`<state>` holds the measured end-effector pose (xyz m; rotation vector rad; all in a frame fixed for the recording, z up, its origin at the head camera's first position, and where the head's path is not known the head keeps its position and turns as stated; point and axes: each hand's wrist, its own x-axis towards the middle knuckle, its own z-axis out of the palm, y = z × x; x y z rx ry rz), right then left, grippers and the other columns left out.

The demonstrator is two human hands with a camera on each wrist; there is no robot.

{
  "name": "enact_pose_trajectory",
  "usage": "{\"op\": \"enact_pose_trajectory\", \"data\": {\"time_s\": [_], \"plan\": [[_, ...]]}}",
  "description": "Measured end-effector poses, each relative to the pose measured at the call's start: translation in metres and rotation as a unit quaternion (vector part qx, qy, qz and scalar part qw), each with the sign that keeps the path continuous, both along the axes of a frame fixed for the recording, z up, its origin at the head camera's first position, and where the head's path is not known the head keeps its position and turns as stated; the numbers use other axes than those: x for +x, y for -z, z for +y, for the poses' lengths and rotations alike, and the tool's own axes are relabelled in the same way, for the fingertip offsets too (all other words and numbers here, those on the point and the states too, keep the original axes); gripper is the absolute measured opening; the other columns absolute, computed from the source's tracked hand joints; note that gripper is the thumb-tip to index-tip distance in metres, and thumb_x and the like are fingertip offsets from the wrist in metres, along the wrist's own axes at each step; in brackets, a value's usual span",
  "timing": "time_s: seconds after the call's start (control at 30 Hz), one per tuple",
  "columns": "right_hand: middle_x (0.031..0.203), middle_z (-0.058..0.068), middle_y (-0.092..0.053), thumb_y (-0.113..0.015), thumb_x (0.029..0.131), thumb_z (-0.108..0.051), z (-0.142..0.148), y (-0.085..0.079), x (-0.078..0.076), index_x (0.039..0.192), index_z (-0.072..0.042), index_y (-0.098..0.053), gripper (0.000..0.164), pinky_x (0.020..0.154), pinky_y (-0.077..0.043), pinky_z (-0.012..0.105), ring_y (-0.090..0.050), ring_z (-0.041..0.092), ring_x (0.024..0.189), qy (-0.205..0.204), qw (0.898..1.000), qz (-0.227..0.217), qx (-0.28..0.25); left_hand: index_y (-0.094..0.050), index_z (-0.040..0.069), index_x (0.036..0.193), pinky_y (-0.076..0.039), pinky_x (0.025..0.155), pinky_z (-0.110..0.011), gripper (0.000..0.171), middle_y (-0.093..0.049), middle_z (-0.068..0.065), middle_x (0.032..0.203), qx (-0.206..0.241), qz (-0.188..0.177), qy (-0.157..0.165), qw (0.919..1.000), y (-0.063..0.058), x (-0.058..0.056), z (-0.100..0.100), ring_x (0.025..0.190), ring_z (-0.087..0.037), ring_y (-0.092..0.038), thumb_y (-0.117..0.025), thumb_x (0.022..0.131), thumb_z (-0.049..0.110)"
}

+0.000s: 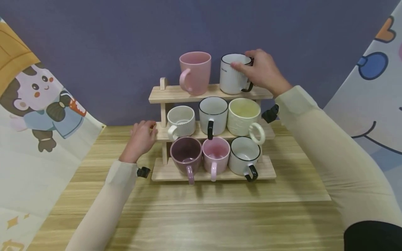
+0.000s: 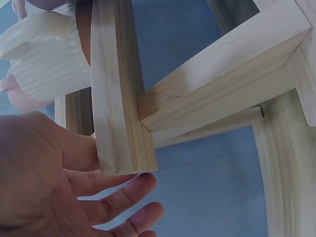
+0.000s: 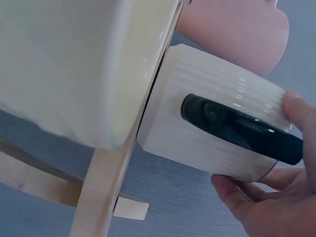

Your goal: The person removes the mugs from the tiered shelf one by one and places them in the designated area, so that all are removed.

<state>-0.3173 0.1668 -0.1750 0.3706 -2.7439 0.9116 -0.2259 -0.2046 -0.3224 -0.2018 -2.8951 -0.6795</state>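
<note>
On the right of the top shelf, my right hand (image 1: 265, 71) grips a white mug (image 1: 230, 76) with a black rim and black handle. In the right wrist view, thumb and fingers hold the mug (image 3: 207, 79) near its rim, and its base meets the shelf. To its left stands a pink mug (image 1: 201, 75). My left hand (image 1: 141, 139) holds the left end of the wooden rack's (image 1: 161, 134) middle shelf. Up close in the left wrist view, thumb and fingers lie around the end of that board (image 2: 116, 148). The ribbed white mug (image 1: 182, 122) is nearest this hand.
The middle shelf also bears a black-rimmed white mug (image 1: 213, 108) and a pale yellow mug (image 1: 243, 116). A purple mug (image 1: 185, 157), a small pink mug (image 1: 216, 157) and another black-rimmed mug (image 1: 243, 157) stand below. The rack stands on a wooden table (image 1: 201, 216) before a blue-grey backdrop (image 1: 125, 52).
</note>
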Motion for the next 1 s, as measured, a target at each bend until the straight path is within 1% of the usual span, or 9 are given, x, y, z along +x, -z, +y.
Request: {"op": "enact_pose_trajectory", "data": {"time_s": [0.17, 0.27, 0.43, 0.53, 0.63, 0.77, 1.0], "plan": [[0.141, 0.022, -0.038, -0.056, 0.088, -0.054, 0.002, -0.003, 0.001, 0.143, 0.003, -0.035, 0.082, 0.096, -0.039, 0.042, -0.042, 0.030, 0.122, -0.012, 1.000, 0.005, 0.006, -0.049, -0.005, 0.130, -0.028, 0.088, -0.054, 0.039, -0.052, -0.022, 0.120, -0.003, 0.003, 0.003, 1.0000, -0.001, 0.000, 0.000, 0.104, -0.038, -0.040, -0.044, 0.098, 0.015], [0.140, 0.021, -0.040, -0.057, 0.086, -0.055, 0.002, -0.007, 0.001, 0.142, 0.004, -0.036, 0.083, 0.095, -0.040, 0.042, -0.044, 0.030, 0.121, -0.010, 1.000, -0.005, 0.003, -0.049, -0.005, 0.130, -0.028, 0.088, -0.053, 0.039, -0.052, -0.022, 0.121, -0.003, 0.004, 0.004, 1.0000, -0.001, 0.000, 0.001, 0.103, -0.038, -0.040, -0.044, 0.098, 0.016], [0.142, 0.019, -0.040, -0.058, 0.081, -0.062, 0.003, -0.014, 0.000, 0.145, 0.001, -0.033, 0.093, 0.091, -0.044, 0.043, -0.047, 0.030, 0.116, 0.013, 0.999, -0.047, 0.010, -0.050, -0.006, 0.130, -0.028, 0.088, -0.053, 0.038, -0.052, -0.023, 0.120, -0.002, 0.004, 0.006, 1.0000, -0.002, -0.001, 0.001, 0.103, -0.038, -0.040, -0.045, 0.097, 0.015], [0.143, 0.017, -0.038, -0.061, 0.076, -0.066, 0.003, -0.017, 0.000, 0.145, 0.000, -0.032, 0.099, 0.090, -0.044, 0.043, -0.047, 0.029, 0.116, 0.023, 0.998, -0.059, 0.012, -0.050, -0.006, 0.129, -0.028, 0.087, -0.053, 0.038, -0.052, -0.023, 0.120, -0.002, 0.003, 0.007, 1.0000, -0.002, -0.001, 0.002, 0.102, -0.038, -0.040, -0.045, 0.097, 0.014], [0.142, 0.016, -0.039, -0.063, 0.073, -0.067, 0.003, -0.017, -0.001, 0.144, -0.001, -0.036, 0.101, 0.089, -0.045, 0.043, -0.047, 0.028, 0.116, 0.034, 0.998, -0.053, 0.013, -0.050, -0.006, 0.129, -0.028, 0.088, -0.053, 0.038, -0.052, -0.024, 0.120, -0.004, 0.001, 0.009, 0.9999, -0.002, -0.001, 0.003, 0.103, -0.039, -0.040, -0.045, 0.097, 0.014], [0.141, 0.015, -0.042, -0.062, 0.073, -0.067, 0.005, -0.016, 0.000, 0.143, -0.003, -0.039, 0.098, 0.089, -0.046, 0.042, -0.048, 0.028, 0.115, 0.049, 0.998, -0.038, 0.019, -0.050, -0.007, 0.130, -0.028, 0.088, -0.054, 0.038, -0.052, -0.024, 0.119, -0.005, 0.001, 0.011, 0.9999, -0.001, -0.001, 0.005, 0.103, -0.039, -0.040, -0.046, 0.097, 0.014], [0.144, 0.014, -0.038, -0.063, 0.074, -0.064, 0.027, -0.021, 0.009, 0.145, -0.006, -0.037, 0.095, 0.095, -0.040, 0.046, -0.042, 0.031, 0.124, 0.059, 0.998, -0.012, 0.023, -0.050, -0.007, 0.130, -0.029, 0.089, -0.054, 0.038, -0.051, -0.025, 0.121, -0.004, 0.005, 0.014, 0.9999, -0.002, -0.002, 0.003, 0.104, -0.040, -0.040, -0.046, 0.097, 0.013]]}}
